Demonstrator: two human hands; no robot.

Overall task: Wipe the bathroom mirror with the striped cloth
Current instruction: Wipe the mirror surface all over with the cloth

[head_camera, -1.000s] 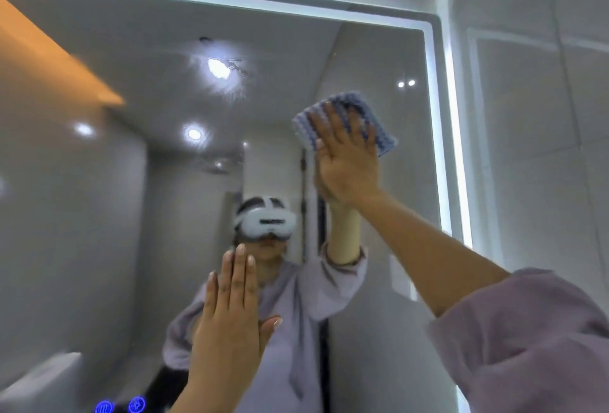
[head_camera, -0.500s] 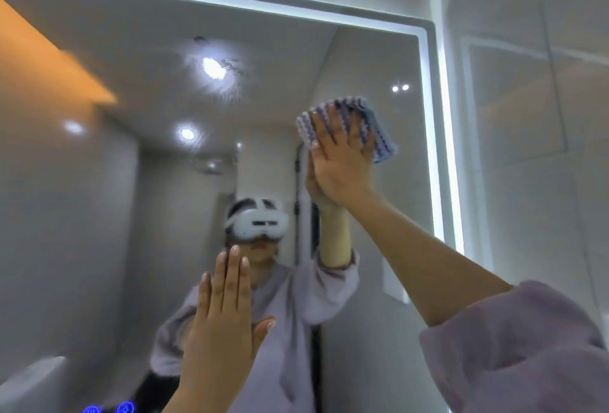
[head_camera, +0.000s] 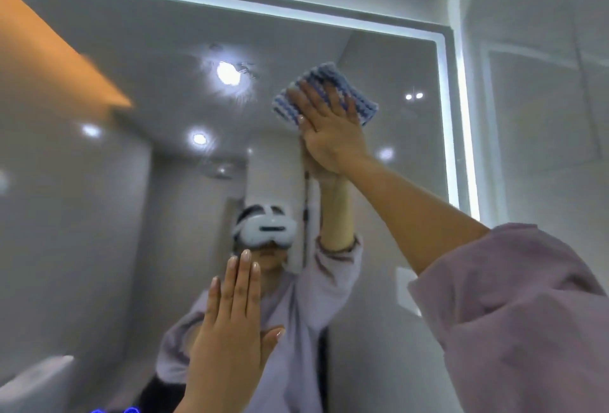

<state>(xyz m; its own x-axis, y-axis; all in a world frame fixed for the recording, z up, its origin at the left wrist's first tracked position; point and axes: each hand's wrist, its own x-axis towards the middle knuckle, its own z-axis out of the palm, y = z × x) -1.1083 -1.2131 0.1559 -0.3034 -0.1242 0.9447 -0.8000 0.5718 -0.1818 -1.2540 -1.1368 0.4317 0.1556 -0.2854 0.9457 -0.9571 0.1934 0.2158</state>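
The bathroom mirror fills most of the view, edged by a lit white strip. My right hand is raised high and pressed flat on the blue-and-white striped cloth, holding it against the glass in the mirror's upper right part. The cloth shows above and to the right of my fingers. My left hand is lower, at the bottom centre, palm flat toward the glass with fingers straight and together, holding nothing. A lilac sleeve covers my right upper arm.
The mirror's lit right edge meets a white tiled wall just to the right of the cloth. The glass reflects ceiling spotlights, an orange panel at upper left and a person in a white headset.
My right hand and the cloth have slid up and a little left on the glass. My left hand has stayed flat near the bottom of the mirror.
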